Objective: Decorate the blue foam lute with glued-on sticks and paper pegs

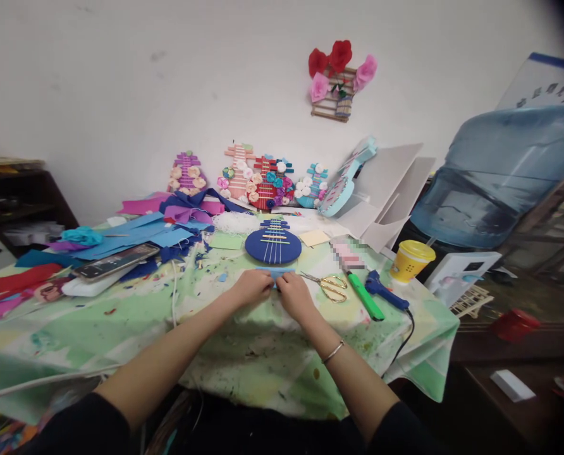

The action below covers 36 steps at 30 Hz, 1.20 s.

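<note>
Two dark sleeves [85,426] sit at the bottom of the frame, nearest of all, with two bare arms reaching to the middle. Left hand [255,285] and right hand [293,294] are both curled narrow, pinching one light blue strip [276,273] just below the frame's center. Its long side runs left to right. Just above it lies one round dark blue toy guitar [272,247], its neck pointing to the top of the frame. Right of the hands are one pair of gold scissors [333,288], one long green tool [365,296] and one blue glue gun [385,291]. Six toy guitars [264,183] stand along the wall. At the right, one yellow tub [408,265] has its lid on, so its insides are hidden. One big blue water bottle [500,177] fills the upper right.
</note>
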Each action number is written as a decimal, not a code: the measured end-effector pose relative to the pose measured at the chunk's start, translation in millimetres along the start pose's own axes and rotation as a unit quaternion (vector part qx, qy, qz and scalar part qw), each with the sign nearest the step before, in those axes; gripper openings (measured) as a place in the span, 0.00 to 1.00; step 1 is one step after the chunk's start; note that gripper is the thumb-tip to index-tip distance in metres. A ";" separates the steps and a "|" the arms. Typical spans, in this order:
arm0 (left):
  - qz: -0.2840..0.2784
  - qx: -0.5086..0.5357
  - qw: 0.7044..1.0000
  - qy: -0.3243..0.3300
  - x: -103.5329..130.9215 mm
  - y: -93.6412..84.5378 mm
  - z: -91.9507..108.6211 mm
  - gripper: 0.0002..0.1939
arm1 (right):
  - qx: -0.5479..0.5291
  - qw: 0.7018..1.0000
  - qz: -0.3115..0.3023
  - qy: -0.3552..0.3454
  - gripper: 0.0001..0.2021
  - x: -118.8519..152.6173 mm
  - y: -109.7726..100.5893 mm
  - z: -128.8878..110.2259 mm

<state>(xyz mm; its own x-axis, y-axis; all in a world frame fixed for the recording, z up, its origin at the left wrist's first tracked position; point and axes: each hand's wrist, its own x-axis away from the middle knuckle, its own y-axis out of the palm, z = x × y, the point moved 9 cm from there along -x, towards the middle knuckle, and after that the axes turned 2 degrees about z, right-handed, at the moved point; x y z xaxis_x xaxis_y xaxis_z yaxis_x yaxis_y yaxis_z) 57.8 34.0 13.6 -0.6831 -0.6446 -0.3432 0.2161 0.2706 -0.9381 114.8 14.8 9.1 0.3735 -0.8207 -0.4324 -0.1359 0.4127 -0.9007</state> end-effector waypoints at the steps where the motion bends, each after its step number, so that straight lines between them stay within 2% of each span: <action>1: 0.004 0.002 1.000 0.011 0.6 -0.6 1.3 0.07 | -0.002 1.000 -0.012 0.011 0.09 -0.6 1.7 1.6; 8: 0.065 -0.030 0.993 0.095 20.3 -3.0 1.2 0.12 | -0.026 0.995 -0.061 0.070 0.11 -8.9 11.3 12.1; 12: 0.060 -0.059 0.991 0.103 22.6 3.5 -4.6 0.10 | -0.050 0.992 -0.084 0.084 0.09 -11.6 16.7 20.5; 20: -0.038 -0.008 0.998 -0.046 12.8 17.7 -24.1 0.10 | -0.067 0.989 -0.085 0.104 0.10 -4.8 13.2 27.8; 26: -0.104 -0.006 0.982 -0.155 13.0 23.7 -43.2 0.12 | -0.066 0.977 -0.123 0.161 0.08 -7.4 17.0 37.9; 29: -0.142 -0.006 0.966 -0.216 10.0 28.9 -60.8 0.15 | -0.061 0.965 -0.150 0.206 0.13 -15.6 19.1 46.9; 32: -0.178 0.003 0.955 -0.238 2.5 34.1 -71.7 0.14 | -0.056 0.952 -0.181 0.240 0.19 -27.2 22.0 49.9; 36: -0.197 0.001 0.948 -0.249 -9.6 37.1 -81.4 0.15 | -0.044 0.932 -0.220 0.283 0.20 -37.5 27.5 53.6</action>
<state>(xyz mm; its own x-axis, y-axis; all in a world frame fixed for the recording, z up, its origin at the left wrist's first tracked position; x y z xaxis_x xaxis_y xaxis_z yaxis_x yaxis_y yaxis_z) 15.5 108.4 -14.2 -0.2964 -0.9535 0.0556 0.0143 -0.0627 -0.9979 146.3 78.2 2.8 -0.1299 -0.9903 0.0492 -0.1685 -0.0268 -0.9853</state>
